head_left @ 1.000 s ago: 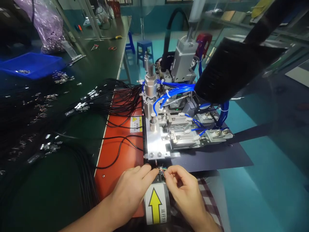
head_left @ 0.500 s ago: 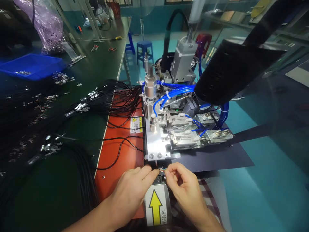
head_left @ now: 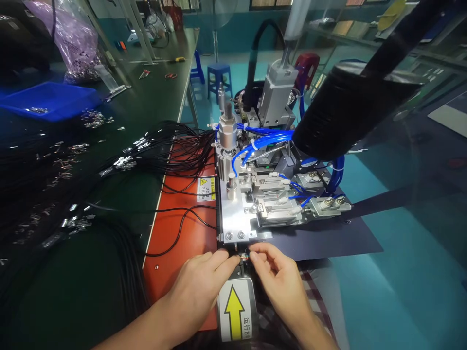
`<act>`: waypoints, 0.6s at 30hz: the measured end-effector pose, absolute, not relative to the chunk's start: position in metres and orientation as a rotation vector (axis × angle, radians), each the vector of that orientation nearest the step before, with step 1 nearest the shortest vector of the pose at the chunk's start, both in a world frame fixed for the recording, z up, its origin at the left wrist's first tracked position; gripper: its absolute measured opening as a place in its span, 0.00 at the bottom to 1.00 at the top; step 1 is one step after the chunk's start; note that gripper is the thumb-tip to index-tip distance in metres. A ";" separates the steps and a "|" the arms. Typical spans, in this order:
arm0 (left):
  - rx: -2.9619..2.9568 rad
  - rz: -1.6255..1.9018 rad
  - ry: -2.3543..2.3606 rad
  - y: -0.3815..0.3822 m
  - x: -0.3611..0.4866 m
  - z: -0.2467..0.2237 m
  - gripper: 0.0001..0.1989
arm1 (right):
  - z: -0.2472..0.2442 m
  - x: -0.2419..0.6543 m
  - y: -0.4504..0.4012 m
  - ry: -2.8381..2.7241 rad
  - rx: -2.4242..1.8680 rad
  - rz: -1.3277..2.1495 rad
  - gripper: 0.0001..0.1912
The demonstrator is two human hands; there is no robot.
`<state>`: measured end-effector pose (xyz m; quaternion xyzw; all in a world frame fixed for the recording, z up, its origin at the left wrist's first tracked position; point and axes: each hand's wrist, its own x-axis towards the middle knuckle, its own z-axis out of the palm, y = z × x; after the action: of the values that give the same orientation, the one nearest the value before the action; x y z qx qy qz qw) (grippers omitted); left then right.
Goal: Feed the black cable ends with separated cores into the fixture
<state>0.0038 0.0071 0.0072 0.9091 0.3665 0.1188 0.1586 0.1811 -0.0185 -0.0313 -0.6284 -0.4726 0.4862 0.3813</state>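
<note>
I observe my right hand [head_left: 280,277] pinching thin, multicoloured wire strands [head_left: 245,256] between fingertips, at the silver metal machine's [head_left: 233,218] near end; my left hand [head_left: 200,279] adjoins, fingers together, grip hidden.

We're in a factory workshop: air-cylinder machine [head_left: 272,182] at 1 o'clock, green workbench [head_left: 156,90] at 10, cable bundles [head_left: 122,163] at 9, blue stool [head_left: 219,71] at 12.

Fine wires [head_left: 245,256] — partly hidden, forearms [head_left: 146,321] — cut off
</note>
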 end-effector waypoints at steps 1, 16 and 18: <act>2.601 0.344 1.049 0.007 0.004 0.007 0.15 | -0.031 0.179 -0.017 -1.198 -1.600 1.251 0.11; 2.594 0.340 1.072 0.005 0.002 0.007 0.15 | -0.033 0.169 -0.019 -1.038 -1.504 1.338 0.12; 2.589 0.333 1.073 0.006 0.002 0.007 0.15 | -0.033 0.167 -0.019 -1.025 -1.507 1.340 0.13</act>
<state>0.0019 0.0056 0.0072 0.9057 0.3752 0.1165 0.1589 0.1674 -0.0194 -0.0325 -0.6027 -0.4100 0.5359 0.4260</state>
